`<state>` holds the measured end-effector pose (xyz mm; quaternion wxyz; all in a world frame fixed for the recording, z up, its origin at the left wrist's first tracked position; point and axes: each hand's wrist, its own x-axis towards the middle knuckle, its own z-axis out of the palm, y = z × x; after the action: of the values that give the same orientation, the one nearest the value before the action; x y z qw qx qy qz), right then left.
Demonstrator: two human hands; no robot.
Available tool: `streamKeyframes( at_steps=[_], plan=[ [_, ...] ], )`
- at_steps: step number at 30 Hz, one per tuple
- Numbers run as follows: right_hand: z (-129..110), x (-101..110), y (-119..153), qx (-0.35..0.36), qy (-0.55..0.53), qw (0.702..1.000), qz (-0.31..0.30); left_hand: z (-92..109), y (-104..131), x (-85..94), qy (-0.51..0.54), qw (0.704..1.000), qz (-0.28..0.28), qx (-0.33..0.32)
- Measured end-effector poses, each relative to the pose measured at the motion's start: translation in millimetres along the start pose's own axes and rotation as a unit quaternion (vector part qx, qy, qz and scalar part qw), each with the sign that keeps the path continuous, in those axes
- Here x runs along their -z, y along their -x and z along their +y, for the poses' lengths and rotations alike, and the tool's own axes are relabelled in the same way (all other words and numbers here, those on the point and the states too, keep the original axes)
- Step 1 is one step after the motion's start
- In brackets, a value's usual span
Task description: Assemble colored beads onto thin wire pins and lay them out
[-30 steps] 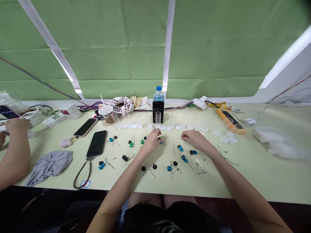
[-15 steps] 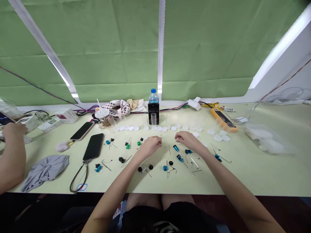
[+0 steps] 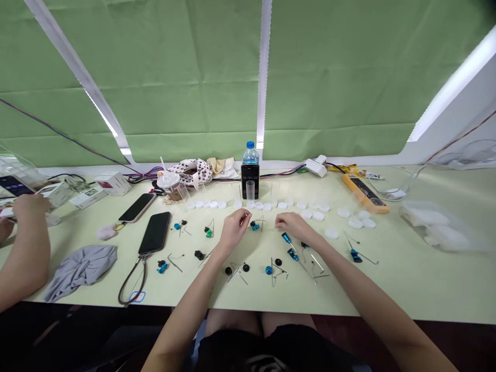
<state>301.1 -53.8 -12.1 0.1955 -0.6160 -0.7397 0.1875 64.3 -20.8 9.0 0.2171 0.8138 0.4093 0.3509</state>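
Note:
My left hand (image 3: 235,227) hovers above the middle of the table with its fingers pinched together; whatever lies between the tips is too small to name. A small blue part (image 3: 254,226) with thin metal pieces lies just right of those fingertips. My right hand (image 3: 292,225) has its fingers curled together above the table, right of that blue part; anything inside is hidden. Blue cylinders (image 3: 292,254) and bent metal rods (image 3: 318,262) lie below my right hand. A black round part (image 3: 246,267) and a blue disc (image 3: 268,269) lie nearer the front edge.
White round caps (image 3: 267,207) form a row behind my hands. Behind them stand a clear tube (image 3: 250,190), a phone (image 3: 245,175) with a timer and a bottle (image 3: 251,153). An orange meter (image 3: 364,194) is at right. Another person's arm (image 3: 29,248) is at far left.
The view has shifted slightly. My left hand has moved up and left relative to the table, uncovering the blue part. My right hand has moved slightly left.

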Motion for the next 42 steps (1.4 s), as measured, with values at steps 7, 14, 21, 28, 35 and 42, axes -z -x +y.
streamKeyframes(
  at_steps=[7, 14, 21, 28, 35, 42],
  plan=[
    [53.7, 24.3, 4.6, -0.098, -0.122, 0.979, 0.128, 1.0, -0.4, -2.2, 0.008, 0.996, -0.082, -0.044],
    [43.3, 17.7, 9.5, -0.038, -0.153, 0.987, 0.028, 10.6, -11.9, -7.4, -0.014, 0.980, -0.176, -0.086],
    [49.3, 17.6, 10.3, -0.036, -0.022, 0.999, 0.005, 22.9, -29.2, -32.5, -0.042, 0.931, -0.290, -0.216],
    [74.9, 37.9, 18.0, -0.105, 0.078, 0.991, 0.002, 43.8, -32.3, -74.0, -0.030, 0.903, -0.355, -0.242],
    [44.8, 27.4, 16.0, -0.080, 0.001, 0.996, 0.039, 37.4, -24.7, -81.3, -0.089, 0.899, -0.328, -0.276],
    [37.0, 4.4, 13.5, -0.127, 0.049, 0.991, 0.009, 16.5, -38.5, -62.7, 0.080, 0.948, -0.278, -0.136]
  ],
)
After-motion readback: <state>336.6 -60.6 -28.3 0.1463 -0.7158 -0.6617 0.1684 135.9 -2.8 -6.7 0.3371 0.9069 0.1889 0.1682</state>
